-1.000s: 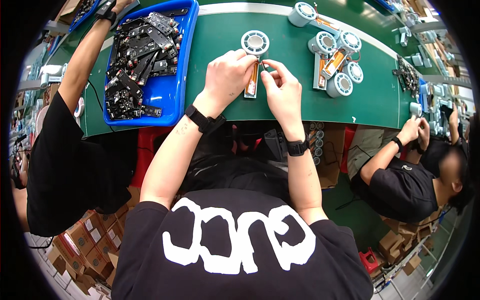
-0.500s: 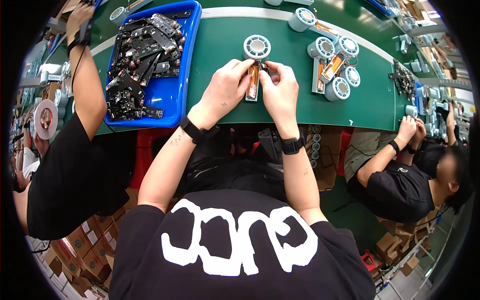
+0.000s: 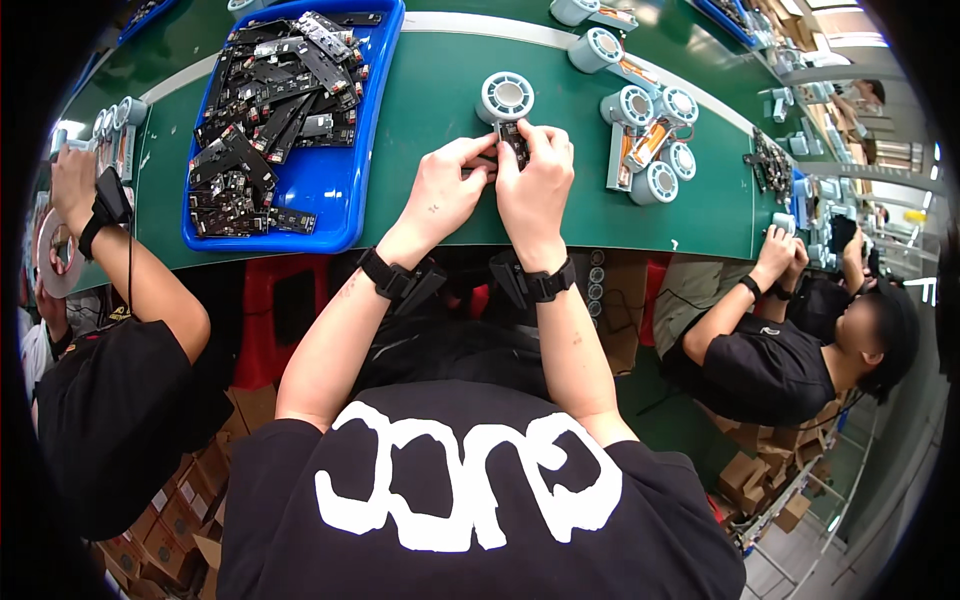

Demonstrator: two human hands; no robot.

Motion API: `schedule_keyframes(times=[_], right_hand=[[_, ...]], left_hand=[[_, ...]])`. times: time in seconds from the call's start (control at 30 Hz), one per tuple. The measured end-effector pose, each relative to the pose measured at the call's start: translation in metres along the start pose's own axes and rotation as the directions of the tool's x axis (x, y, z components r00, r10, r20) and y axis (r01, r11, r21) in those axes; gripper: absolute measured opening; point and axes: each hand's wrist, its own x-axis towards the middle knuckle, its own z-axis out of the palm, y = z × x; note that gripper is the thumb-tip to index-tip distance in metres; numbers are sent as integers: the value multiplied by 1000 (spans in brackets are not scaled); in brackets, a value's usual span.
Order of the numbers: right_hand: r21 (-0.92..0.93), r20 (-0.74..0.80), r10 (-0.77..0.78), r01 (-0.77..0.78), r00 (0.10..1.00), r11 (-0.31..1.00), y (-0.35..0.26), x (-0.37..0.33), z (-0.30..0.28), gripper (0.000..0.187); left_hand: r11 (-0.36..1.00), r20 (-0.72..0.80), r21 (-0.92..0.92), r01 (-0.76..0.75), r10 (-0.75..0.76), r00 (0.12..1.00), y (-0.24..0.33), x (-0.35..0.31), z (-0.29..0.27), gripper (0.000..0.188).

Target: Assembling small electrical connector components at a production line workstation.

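Observation:
In front of me on the green table lies a small handheld fan (image 3: 508,97), its round pale-blue head pointing away from me. A narrow black circuit board (image 3: 514,140) now covers its open handle. My right hand (image 3: 537,180) is closed round the board, thumb on the near left and index finger along the far right. From the left side, my left hand (image 3: 450,185) pinches at the handle beside the board; its fingertips are partly hidden. The lower end of the handle is out of sight behind my right hand.
A blue tray (image 3: 345,200) piled with black circuit boards (image 3: 290,85) stands to my left. Several more fans (image 3: 650,130) lie to the right. Co-workers sit on both sides, one person's hand (image 3: 75,185) at the far left table edge, another's hands (image 3: 780,255) at the right.
The black board has come over the handle, hiding the orange strip seen before. My right hand has moved across it, and my left has slid down slightly. The left co-worker's arm has lowered.

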Motion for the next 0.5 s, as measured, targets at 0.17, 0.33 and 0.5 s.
schedule_keyframes(times=[0.17,0.33,0.5], right_hand=[[51,24,80,-81,997,995,-1,-3,1,29],[257,143,348,-374,926,891,-3,1,-4,31],[-121,5,67,-66,998,990,-2,-14,13,43]], left_hand=[[999,41,-22,-41,42,998,-2,-2,0,43],[998,69,-16,-58,59,996,-6,-5,-2,41],[985,19,127,-121,120,993,-2,-14,-1,31]])
